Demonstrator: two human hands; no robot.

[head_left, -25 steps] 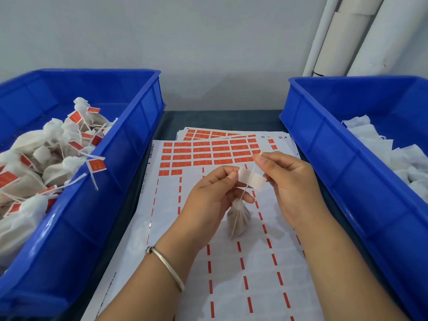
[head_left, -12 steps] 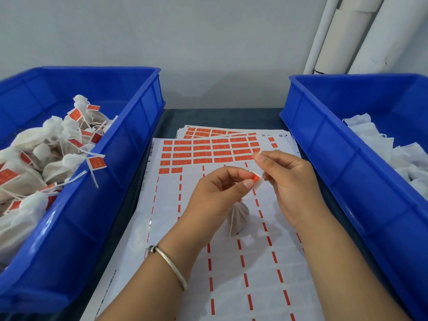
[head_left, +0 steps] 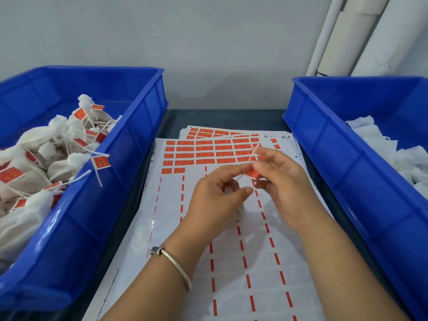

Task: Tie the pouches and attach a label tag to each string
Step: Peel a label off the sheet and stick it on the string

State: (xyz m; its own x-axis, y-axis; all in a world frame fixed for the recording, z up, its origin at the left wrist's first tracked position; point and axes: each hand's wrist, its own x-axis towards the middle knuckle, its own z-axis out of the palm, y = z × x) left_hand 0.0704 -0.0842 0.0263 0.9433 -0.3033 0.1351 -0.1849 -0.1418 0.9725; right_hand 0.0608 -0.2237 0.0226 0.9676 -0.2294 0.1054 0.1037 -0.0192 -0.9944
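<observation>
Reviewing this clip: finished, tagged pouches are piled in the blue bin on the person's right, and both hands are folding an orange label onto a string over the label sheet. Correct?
Not quite. The tagged pouches lie in the left blue bin; the right blue bin holds untagged white ones. The head view shows this. The rest stands: the left hand and right hand work an orange label onto the string above the label sheet.

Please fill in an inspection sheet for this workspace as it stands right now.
Surface: dark table under label sheets.
Job's things: red tag on string; left bin holds tagged pouches; right bin holds white pouches.
Clutter: nothing seen.
Grippers: left hand and right hand pinch the tag.
Cables: nothing seen.
Surroundings: grey wall, white pipes.
</observation>
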